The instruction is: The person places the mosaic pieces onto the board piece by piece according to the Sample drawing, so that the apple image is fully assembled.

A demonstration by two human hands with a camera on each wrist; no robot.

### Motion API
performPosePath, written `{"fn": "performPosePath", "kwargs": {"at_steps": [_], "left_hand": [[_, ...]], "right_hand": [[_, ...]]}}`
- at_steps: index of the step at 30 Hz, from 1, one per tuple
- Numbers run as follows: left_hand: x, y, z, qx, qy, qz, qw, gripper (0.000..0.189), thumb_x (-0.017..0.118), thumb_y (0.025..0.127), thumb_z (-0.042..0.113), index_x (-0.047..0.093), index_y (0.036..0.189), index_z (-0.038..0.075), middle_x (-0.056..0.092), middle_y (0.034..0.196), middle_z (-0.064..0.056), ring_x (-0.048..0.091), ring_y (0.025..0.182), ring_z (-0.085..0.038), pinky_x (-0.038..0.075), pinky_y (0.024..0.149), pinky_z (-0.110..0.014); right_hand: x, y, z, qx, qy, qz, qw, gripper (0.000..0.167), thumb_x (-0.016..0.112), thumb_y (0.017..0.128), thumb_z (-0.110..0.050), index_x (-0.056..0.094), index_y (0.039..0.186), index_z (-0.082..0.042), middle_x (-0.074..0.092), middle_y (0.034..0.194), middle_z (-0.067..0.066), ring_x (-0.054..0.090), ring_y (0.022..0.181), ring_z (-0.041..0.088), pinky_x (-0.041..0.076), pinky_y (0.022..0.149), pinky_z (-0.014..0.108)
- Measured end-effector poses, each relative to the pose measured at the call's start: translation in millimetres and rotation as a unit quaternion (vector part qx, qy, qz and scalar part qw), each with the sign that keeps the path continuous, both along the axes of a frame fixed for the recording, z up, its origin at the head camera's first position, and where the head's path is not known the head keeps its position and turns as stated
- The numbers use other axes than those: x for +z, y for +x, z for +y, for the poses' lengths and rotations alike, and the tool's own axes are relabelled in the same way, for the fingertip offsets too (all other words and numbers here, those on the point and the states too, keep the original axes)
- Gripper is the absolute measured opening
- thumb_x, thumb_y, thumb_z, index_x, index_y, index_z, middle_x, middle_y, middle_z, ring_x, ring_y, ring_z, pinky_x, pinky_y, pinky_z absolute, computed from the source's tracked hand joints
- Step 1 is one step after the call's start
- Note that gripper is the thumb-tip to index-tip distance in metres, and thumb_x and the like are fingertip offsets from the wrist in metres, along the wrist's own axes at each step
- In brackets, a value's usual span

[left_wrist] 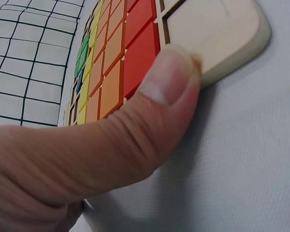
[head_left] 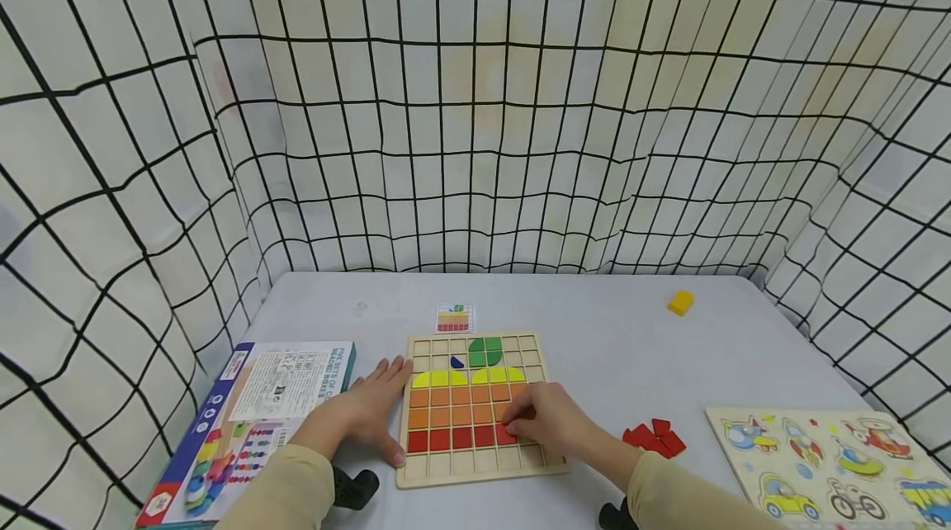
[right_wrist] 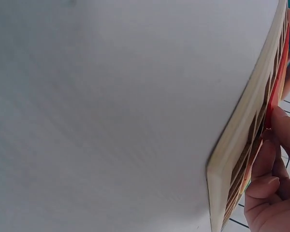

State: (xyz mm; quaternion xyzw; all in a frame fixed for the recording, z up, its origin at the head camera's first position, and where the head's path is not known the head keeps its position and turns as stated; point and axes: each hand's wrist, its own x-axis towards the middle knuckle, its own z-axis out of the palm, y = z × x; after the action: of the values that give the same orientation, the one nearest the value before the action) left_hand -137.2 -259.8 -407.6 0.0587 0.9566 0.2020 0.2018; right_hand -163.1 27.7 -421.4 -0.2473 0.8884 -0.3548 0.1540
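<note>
A wooden grid board [head_left: 483, 476] lies on the table, with rows of red, orange and yellow pieces, a green shape [head_left: 485, 352] and a small blue piece [head_left: 456, 362]. My left hand [head_left: 371, 406] rests along its left edge with fingers spread; in the left wrist view the thumb [left_wrist: 171, 79] presses the board's corner. Over the board's right side, my right hand [head_left: 553, 418] pinches a red square tile [head_left: 505, 434] at the right end of the red row. The right wrist view shows thumb and fingertips right at the red tile [right_wrist: 270, 113], seen edge-on.
A picture card [head_left: 455, 319] lies behind the board. Loose red tiles [head_left: 655, 438] are to the right, a yellow piece [head_left: 680, 302] farther back. A printed box [head_left: 275, 398] stands left, a vehicle puzzle board [head_left: 832, 464] at front right. Black netting [head_left: 475, 104] surrounds the table.
</note>
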Motion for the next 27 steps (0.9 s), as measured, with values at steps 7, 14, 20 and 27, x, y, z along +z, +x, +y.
{"fn": "performPosePath", "kwargs": {"at_steps": [7,14,20,27], "left_hand": [[2.2,0.1,1.4,-0.001,0.0,0.003,1.0,0.131,0.098,0.059,0.034,0.024,0.161,0.0,0.016,0.17,-0.023,0.007,0.158,-0.046,0.013,0.124,-0.07],[1.7,0.9,1.5,0.002,0.001,-0.002,1.0,0.13,0.098,0.06,0.033,0.023,0.161,-0.001,0.015,0.17,-0.024,0.007,0.158,-0.047,0.012,0.124,-0.069],[0.1,0.1,0.6,0.0,-0.002,-0.001,1.0,0.131,0.099,0.059,0.034,0.023,0.161,-0.001,0.015,0.17,-0.024,0.007,0.158,-0.047,0.013,0.124,-0.069],[-0.5,-0.8,-0.5,-0.004,-0.001,-0.001,1.0,0.131,0.098,0.059,0.035,0.023,0.161,-0.001,0.015,0.17,-0.025,0.007,0.158,-0.047,0.013,0.124,-0.07]], "right_hand": [[-3.2,0.9,-1,-0.01,0.003,0.012,0.9999,0.008,0.078,0.087,-0.003,0.08,0.087,-0.011,0.073,0.083,-0.006,0.057,0.077,0.007,0.051,0.065,0.018],[5.4,-2.7,13,-0.005,0.014,0.043,0.999,0.008,0.075,0.091,-0.005,0.078,0.088,-0.012,0.071,0.086,-0.006,0.057,0.079,0.01,0.051,0.067,0.019],[17.8,-16.0,64,-0.033,0.049,0.063,0.9962,0.006,0.075,0.089,-0.002,0.076,0.091,-0.008,0.071,0.085,-0.004,0.058,0.077,0.012,0.052,0.066,0.02],[20.9,-23.2,133,-0.061,0.102,0.037,0.9922,0.009,0.077,0.089,-0.006,0.076,0.097,-0.01,0.071,0.09,-0.003,0.059,0.082,0.012,0.058,0.072,0.024]]}}
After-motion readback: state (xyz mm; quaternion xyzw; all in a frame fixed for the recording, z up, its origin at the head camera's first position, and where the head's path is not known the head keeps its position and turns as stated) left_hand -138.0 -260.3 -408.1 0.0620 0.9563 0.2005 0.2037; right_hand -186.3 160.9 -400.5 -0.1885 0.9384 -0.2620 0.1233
